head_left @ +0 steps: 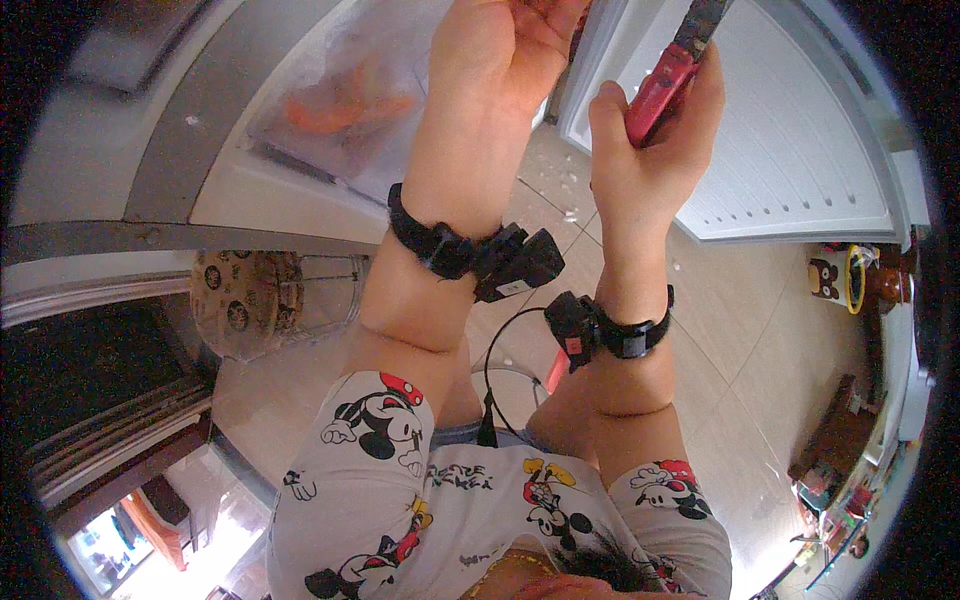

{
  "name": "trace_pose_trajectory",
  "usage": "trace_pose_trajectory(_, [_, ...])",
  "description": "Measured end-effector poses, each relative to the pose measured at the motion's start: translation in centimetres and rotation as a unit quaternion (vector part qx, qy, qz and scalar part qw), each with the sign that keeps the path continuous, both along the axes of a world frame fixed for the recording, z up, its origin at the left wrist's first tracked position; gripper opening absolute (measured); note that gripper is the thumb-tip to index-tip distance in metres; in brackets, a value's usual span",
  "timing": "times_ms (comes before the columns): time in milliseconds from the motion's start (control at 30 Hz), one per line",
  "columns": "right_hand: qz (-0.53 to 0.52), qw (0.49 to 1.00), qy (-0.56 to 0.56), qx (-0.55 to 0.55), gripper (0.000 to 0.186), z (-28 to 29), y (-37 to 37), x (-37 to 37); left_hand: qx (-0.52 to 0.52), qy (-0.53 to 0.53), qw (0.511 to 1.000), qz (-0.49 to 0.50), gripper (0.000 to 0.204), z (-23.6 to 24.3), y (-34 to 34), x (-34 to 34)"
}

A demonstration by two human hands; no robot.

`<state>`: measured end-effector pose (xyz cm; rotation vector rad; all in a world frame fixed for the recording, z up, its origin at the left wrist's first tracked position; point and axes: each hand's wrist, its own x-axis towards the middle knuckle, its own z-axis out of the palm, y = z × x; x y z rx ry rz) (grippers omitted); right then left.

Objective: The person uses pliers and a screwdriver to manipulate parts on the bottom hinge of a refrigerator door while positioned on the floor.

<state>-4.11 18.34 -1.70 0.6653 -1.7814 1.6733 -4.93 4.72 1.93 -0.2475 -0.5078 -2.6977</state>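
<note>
My right hand [665, 135] is closed round the red handle of a knife [662, 95]. Its thumb lies along the handle, and the grey, stained blade points up out of the picture. My left hand [520, 45] is raised at the upper edge, palm side showing. Its fingers run out of view, so what they hold, if anything, is hidden. Beside the left forearm is a frosted, see-through bin [340, 160] of a fridge or freezer, with an orange item [345, 105] inside. To the right of my right hand stands an open white door panel [790, 130].
Small white bits [570, 214] lie on the tiled floor [745, 330]. A round patterned stool [240, 300] with metal legs stands at left. At right are an animal-shaped container [828, 278] and a brown box-like thing [835, 430]. A black cable [490, 360] hangs between my arms.
</note>
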Motion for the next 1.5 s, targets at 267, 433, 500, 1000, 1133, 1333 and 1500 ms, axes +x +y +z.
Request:
trace_pose_trajectory(267, [-0.018,0.998,0.053,-0.004,0.073,0.8,-0.4,-0.3,0.003,0.02,1.0,-0.011,0.034,0.4,-0.3,-0.2])
trace_pose_trajectory(433, [-0.076,0.985,0.143,0.052,0.073,0.2,-0.7,-1.2,0.017,0.059,0.997,-0.037,0.034,0.6,-0.7,-0.2])
trace_pose_trajectory(500, [-0.07,0.975,0.157,0.143,0.074,0.4,-0.7,-1.4,0.053,0.041,0.998,-0.002,0.033,1.0,-0.6,-0.3])
trace_pose_trajectory(1000, [-0.029,0.995,0.094,0.032,0.07,-0.1,-1.3,-0.5,0.063,0.067,0.996,-0.014,0.033,0.8,-0.1,0.4])
trace_pose_trajectory(1133, [0.063,0.997,0.038,-0.03,0.078,-0.9,-2.3,-0.7,0.056,0.07,0.996,-0.018,0.033,0.7,-0.1,0.6])
trace_pose_trajectory(1333, [0.108,0.993,0.021,0.029,0.081,0.0,-1.5,-0.2,0.045,0.072,0.996,-0.028,0.033,0.2,-0.1,0.8])
trace_pose_trajectory(1500, [0.051,0.995,0.088,0.014,0.078,-0.4,-2.0,-0.2,0.022,0.078,0.996,-0.041,0.033,-0.1,0.3,1.3])
